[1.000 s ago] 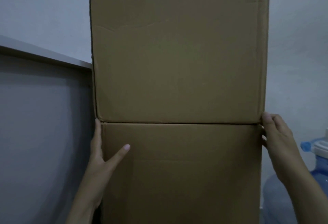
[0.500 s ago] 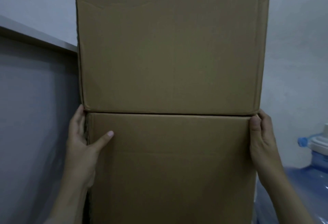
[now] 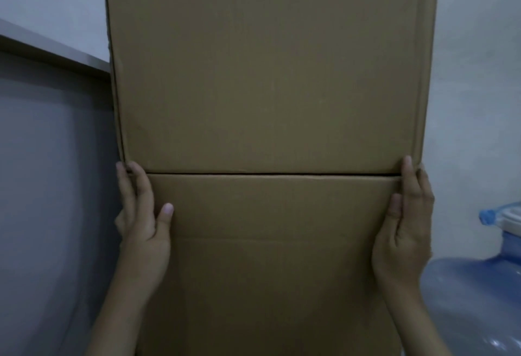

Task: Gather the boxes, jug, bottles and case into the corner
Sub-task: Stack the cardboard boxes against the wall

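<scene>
Two plain brown cardboard boxes fill the middle of the head view, stacked one on the other. The upper box runs out of the top of the frame. The lower box sits under it, with a thin dark seam between them. My left hand presses flat on the lower box's left edge, fingertips at the seam. My right hand presses on its right edge, fingertips also at the seam. A large blue water jug stands at the lower right, beside the boxes.
A grey panel with a lighter top ledge stands to the left, close against the boxes. A pale wall rises behind and to the right. The floor is out of view.
The boxes have come nearer and now fill more of the frame; the upper box's top has left the view. Both hands stay on the lower box's sides near the seam.
</scene>
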The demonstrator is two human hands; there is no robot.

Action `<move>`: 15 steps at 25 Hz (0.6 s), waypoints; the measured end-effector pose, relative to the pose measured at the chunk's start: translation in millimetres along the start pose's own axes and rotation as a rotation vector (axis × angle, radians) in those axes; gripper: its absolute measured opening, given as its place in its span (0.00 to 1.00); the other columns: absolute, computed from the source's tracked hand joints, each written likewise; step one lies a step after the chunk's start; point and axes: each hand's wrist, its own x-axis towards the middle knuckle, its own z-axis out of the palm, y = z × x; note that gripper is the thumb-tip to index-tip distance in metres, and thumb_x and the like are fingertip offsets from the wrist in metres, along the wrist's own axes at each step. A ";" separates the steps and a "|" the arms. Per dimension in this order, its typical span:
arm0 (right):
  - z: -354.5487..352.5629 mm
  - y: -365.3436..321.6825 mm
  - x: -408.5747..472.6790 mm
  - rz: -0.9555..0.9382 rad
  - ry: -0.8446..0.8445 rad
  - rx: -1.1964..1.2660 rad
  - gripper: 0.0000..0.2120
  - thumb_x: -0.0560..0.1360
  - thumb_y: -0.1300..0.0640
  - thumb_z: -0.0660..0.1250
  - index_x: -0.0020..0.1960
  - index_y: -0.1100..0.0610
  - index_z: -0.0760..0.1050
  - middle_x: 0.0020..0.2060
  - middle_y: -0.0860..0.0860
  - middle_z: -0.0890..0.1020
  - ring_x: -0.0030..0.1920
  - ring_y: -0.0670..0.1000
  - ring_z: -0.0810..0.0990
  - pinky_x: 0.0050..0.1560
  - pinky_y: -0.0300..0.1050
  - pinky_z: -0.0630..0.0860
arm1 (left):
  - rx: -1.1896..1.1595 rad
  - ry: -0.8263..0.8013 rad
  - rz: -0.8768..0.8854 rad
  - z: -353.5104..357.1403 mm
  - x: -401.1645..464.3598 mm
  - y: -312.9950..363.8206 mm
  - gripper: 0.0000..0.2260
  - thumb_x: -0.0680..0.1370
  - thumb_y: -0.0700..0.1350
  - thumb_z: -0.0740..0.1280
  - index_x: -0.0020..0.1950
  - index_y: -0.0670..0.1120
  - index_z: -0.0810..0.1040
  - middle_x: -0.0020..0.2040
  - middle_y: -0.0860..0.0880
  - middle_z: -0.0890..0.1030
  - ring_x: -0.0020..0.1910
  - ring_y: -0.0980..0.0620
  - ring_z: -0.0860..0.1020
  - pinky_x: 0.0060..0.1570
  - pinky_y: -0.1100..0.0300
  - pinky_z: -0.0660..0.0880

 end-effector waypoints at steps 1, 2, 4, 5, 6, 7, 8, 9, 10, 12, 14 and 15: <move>-0.2 -0.8 -0.4 0.005 -0.014 -0.066 0.23 0.79 0.45 0.46 0.73 0.39 0.51 0.75 0.47 0.59 0.70 0.37 0.56 0.66 0.44 0.58 | 0.015 -0.011 0.006 -1.4 1.1 -0.7 0.30 0.78 0.46 0.56 0.71 0.57 0.37 0.70 0.62 0.38 0.68 0.63 0.43 0.68 0.59 0.44; -1.1 -1.2 1.1 0.014 -0.056 -0.127 0.26 0.77 0.42 0.45 0.74 0.39 0.47 0.76 0.47 0.55 0.71 0.40 0.56 0.65 0.51 0.60 | 0.024 -0.015 0.006 -2.5 1.7 -1.4 0.31 0.79 0.45 0.57 0.71 0.57 0.37 0.70 0.63 0.38 0.68 0.63 0.43 0.67 0.61 0.43; -6.3 -5.2 5.5 0.026 -0.165 -0.231 0.33 0.72 0.35 0.46 0.74 0.38 0.38 0.77 0.45 0.48 0.73 0.49 0.56 0.65 0.60 0.62 | 0.023 -0.017 -0.012 -3.0 2.4 -0.9 0.31 0.79 0.46 0.57 0.71 0.57 0.37 0.70 0.63 0.38 0.69 0.62 0.44 0.67 0.61 0.43; -8.8 -7.3 7.2 0.029 -0.203 -0.253 0.35 0.70 0.34 0.47 0.73 0.37 0.35 0.77 0.44 0.46 0.73 0.52 0.56 0.64 0.63 0.62 | 0.017 -0.020 -0.021 -2.4 2.8 0.8 0.31 0.77 0.49 0.56 0.72 0.57 0.38 0.70 0.63 0.38 0.70 0.61 0.44 0.68 0.58 0.44; -10.3 -9.1 8.0 0.031 -0.224 -0.252 0.36 0.70 0.33 0.48 0.72 0.36 0.34 0.76 0.44 0.45 0.73 0.53 0.56 0.64 0.64 0.62 | 0.015 -0.017 -0.036 -0.8 2.6 3.1 0.31 0.75 0.51 0.53 0.72 0.58 0.38 0.71 0.64 0.38 0.72 0.59 0.45 0.70 0.53 0.45; -11.4 -9.8 7.4 0.027 -0.233 -0.238 0.36 0.70 0.33 0.48 0.72 0.36 0.34 0.76 0.44 0.45 0.73 0.51 0.55 0.64 0.64 0.62 | 0.022 0.000 -0.058 2.1 1.2 4.9 0.31 0.73 0.53 0.50 0.72 0.58 0.38 0.71 0.64 0.38 0.74 0.55 0.46 0.71 0.48 0.46; -12.4 -9.7 5.4 0.021 -0.241 -0.220 0.36 0.70 0.34 0.49 0.72 0.36 0.34 0.76 0.44 0.45 0.73 0.48 0.53 0.65 0.63 0.61 | 0.041 0.026 -0.081 6.1 -2.1 5.4 0.31 0.73 0.55 0.49 0.73 0.58 0.38 0.73 0.63 0.38 0.75 0.50 0.47 0.70 0.44 0.47; -13.8 -9.7 1.9 0.018 -0.258 -0.203 0.36 0.71 0.34 0.49 0.72 0.36 0.34 0.77 0.45 0.44 0.73 0.44 0.49 0.66 0.60 0.59 | 0.073 0.053 -0.102 10.0 -7.7 5.3 0.31 0.73 0.58 0.47 0.73 0.58 0.38 0.74 0.62 0.38 0.75 0.46 0.48 0.70 0.41 0.48; -16.5 -8.2 -3.1 0.017 -0.290 -0.186 0.35 0.71 0.35 0.49 0.72 0.35 0.34 0.76 0.45 0.42 0.74 0.40 0.44 0.68 0.57 0.57 | 0.113 0.071 -0.119 13.5 -16.1 2.7 0.32 0.73 0.61 0.46 0.74 0.57 0.38 0.76 0.59 0.38 0.74 0.42 0.50 0.69 0.39 0.50; -27.0 0.5 -22.7 0.040 -0.406 -0.142 0.36 0.70 0.34 0.51 0.70 0.31 0.33 0.75 0.41 0.35 0.71 0.32 0.32 0.69 0.49 0.48 | 0.211 0.034 -0.112 15.5 -44.0 -14.5 0.34 0.73 0.64 0.44 0.75 0.54 0.40 0.77 0.53 0.39 0.73 0.37 0.53 0.68 0.39 0.53; -45.6 13.8 -50.3 0.124 -0.549 -0.080 0.36 0.69 0.34 0.55 0.67 0.26 0.35 0.71 0.34 0.32 0.66 0.26 0.31 0.70 0.46 0.45 | 0.342 -0.094 0.023 11.0 -85.1 -48.8 0.32 0.76 0.65 0.43 0.76 0.51 0.44 0.78 0.47 0.42 0.72 0.36 0.55 0.69 0.41 0.55; -57.4 20.0 -64.3 0.181 -0.630 -0.050 0.35 0.69 0.36 0.57 0.66 0.23 0.36 0.70 0.32 0.33 0.65 0.23 0.32 0.71 0.45 0.45 | 0.400 -0.144 0.102 5.5 -107.2 -66.2 0.31 0.76 0.66 0.42 0.76 0.51 0.46 0.78 0.47 0.43 0.72 0.38 0.56 0.68 0.42 0.58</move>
